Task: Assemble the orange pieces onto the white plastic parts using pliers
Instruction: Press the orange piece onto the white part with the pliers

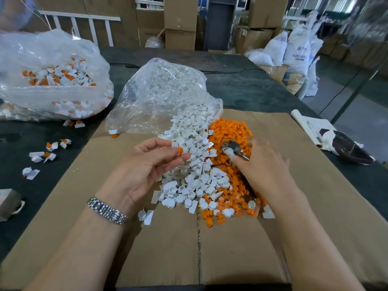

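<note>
Assembly is judged under way: a small white plastic part with an orange piece (180,150) is pinched at the left hand (151,162) fingertips above the heaped white plastic parts (189,175). Grey metal pliers (234,149) are gripped by the blurred right hand (262,164) over the orange pieces (228,131); pressing them together seems next. Pliers handles are hidden.
</note>
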